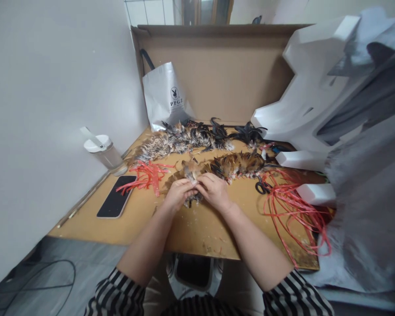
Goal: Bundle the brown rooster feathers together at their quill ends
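My left hand (178, 193) and my right hand (215, 189) meet over the middle of the table, fingers pinched together. Between them is a small bunch of brown feathers (191, 169), gripped near its pale lower end. Feather tips also show beneath my fingers, and the exact grip point is partly hidden. Just beyond my right hand stretches a row of golden-brown feathers (240, 164). Farther back lies a longer pile of grey, brown and black feathers (164, 142), with a black feather bunch (248, 133) at its right.
Red plastic strips (148, 175) lie left beside a phone (116, 197) and a lidded cup (105, 151). More red strips (292, 206) and black-handled scissors (262, 188) are at right, near white foam pieces (303, 96). A silver bag (164, 96) stands against the cardboard (224, 74).
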{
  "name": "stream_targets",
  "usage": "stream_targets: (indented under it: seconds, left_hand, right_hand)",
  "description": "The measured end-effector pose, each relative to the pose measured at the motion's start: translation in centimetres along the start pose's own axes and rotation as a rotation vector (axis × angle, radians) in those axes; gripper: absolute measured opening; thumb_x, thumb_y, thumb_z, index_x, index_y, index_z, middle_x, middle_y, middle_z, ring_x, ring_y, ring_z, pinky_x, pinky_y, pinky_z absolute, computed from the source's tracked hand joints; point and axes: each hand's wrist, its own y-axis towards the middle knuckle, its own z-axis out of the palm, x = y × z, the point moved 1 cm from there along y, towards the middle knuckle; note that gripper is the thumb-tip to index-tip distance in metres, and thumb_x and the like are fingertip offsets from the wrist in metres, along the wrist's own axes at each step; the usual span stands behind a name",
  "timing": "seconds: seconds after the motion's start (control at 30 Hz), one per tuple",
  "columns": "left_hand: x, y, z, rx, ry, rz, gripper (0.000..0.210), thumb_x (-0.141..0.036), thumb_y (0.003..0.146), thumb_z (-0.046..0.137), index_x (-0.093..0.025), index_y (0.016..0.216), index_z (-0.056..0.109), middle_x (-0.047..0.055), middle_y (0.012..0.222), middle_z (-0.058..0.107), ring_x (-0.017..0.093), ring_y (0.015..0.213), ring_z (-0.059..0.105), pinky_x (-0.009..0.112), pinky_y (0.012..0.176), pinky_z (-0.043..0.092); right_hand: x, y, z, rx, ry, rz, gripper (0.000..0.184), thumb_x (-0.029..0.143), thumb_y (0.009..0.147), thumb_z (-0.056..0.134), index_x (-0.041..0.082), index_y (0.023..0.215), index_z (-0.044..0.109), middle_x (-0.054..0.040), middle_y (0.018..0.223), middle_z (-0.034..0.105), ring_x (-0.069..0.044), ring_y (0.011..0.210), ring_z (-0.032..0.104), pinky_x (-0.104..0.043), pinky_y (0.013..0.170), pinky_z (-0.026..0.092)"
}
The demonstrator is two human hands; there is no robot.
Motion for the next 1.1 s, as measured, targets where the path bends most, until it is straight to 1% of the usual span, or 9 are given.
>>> stream_targets:
  seconds: [0.2,0.27,0.37,0.43,0.5,0.73,0.83,0.97,1.1]
  left_hand:
    - [-0.3,0.1,-0.2,-0.017,0.009,0.003,0.021,-0.024,0.061,0.072,-0.009,0.075,0.067,0.008,0.076,0.067,0.011,0.065,0.060,0.022,0.064,0.047]
    - [-0.6,0.2,-0.4,-0.066,-0.012,0.057,0.021,-0.024,0.060,0.071,-0.010,0.075,0.067,0.009,0.080,0.068,0.012,0.069,0.061,0.021,0.064,0.046]
    - [-1.2,0.5,-1.0,-0.163,-0.090,0.141,0.020,-0.023,0.059,0.072,-0.011,0.073,0.066,0.008,0.080,0.068,0.012,0.071,0.062,0.019,0.061,0.045]
    - [-1.4,0.6,-1.2,-0.198,-0.127,0.168,0.018,-0.022,0.059,0.071,-0.012,0.073,0.066,0.007,0.079,0.067,0.011,0.069,0.061,0.019,0.059,0.045]
    - [-1.5,0.5,-1.4,-0.212,-0.142,0.178,0.018,-0.022,0.059,0.071,-0.012,0.073,0.066,0.007,0.077,0.067,0.011,0.067,0.061,0.018,0.058,0.045]
    - [-0.8,-0.2,-1.8,-0.215,-0.169,0.190,0.019,-0.022,0.061,0.071,-0.011,0.075,0.066,0.006,0.077,0.067,0.009,0.066,0.061,0.017,0.056,0.045]
    - [-0.5,-0.6,-1.8,-0.226,-0.171,0.181,0.020,-0.022,0.060,0.072,-0.011,0.076,0.066,0.006,0.077,0.067,0.009,0.065,0.061,0.016,0.056,0.045]
    - [-0.5,-0.9,-1.7,-0.231,-0.158,0.172,0.020,-0.021,0.059,0.072,-0.010,0.075,0.065,0.006,0.076,0.067,0.009,0.063,0.060,0.016,0.054,0.045]
    - [-0.6,-1.0,-2.0,-0.227,-0.159,0.156,0.017,-0.020,0.063,0.069,-0.011,0.076,0.065,0.007,0.079,0.067,0.008,0.063,0.060,0.015,0.054,0.045]
  right_hand:
    - [-0.6,0.3,-0.4,0.066,0.187,0.149,0.022,0.035,0.078,0.053,0.020,0.090,0.063,-0.0069,0.084,0.061,-0.016,0.077,0.054,-0.026,0.070,0.041]
    - [-1.8,0.5,-0.6,0.052,0.311,0.279,0.026,0.036,0.073,0.058,0.019,0.092,0.064,-0.0063,0.083,0.062,-0.015,0.070,0.054,-0.026,0.065,0.042]
    - [-4.4,0.5,-0.7,-0.022,0.468,0.552,0.022,0.035,0.070,0.058,0.015,0.076,0.065,-0.0052,0.072,0.063,-0.014,0.062,0.054,-0.026,0.061,0.042]
    - [-5.9,0.1,-0.5,0.072,0.519,0.710,0.023,0.035,0.067,0.059,0.013,0.070,0.065,-0.0030,0.061,0.061,-0.012,0.054,0.050,-0.025,0.056,0.040]
    - [-6.7,-0.3,-0.3,0.150,0.478,0.776,0.023,0.034,0.065,0.058,0.013,0.069,0.065,-0.0020,0.056,0.060,-0.011,0.050,0.048,-0.024,0.053,0.039]
    - [-4.9,-0.6,0.1,0.420,-0.116,0.669,0.021,0.030,0.067,0.053,0.017,0.071,0.069,-0.0106,0.074,0.067,-0.020,0.069,0.059,-0.028,0.062,0.039]
    - [-4.4,-0.6,0.5,0.489,-0.272,0.651,0.024,0.028,0.069,0.051,0.015,0.078,0.069,-0.0155,0.081,0.067,-0.024,0.076,0.061,-0.030,0.066,0.040]
    - [-4.6,-0.7,0.9,0.491,-0.298,0.663,0.025,0.021,0.069,0.048,0.014,0.078,0.070,-0.0175,0.082,0.067,-0.024,0.077,0.062,-0.030,0.067,0.040]
    - [-5.3,-0.9,0.9,0.387,-0.124,0.683,0.023,0.022,0.068,0.047,0.015,0.068,0.068,-0.0117,0.073,0.067,-0.019,0.069,0.061,-0.026,0.063,0.040]
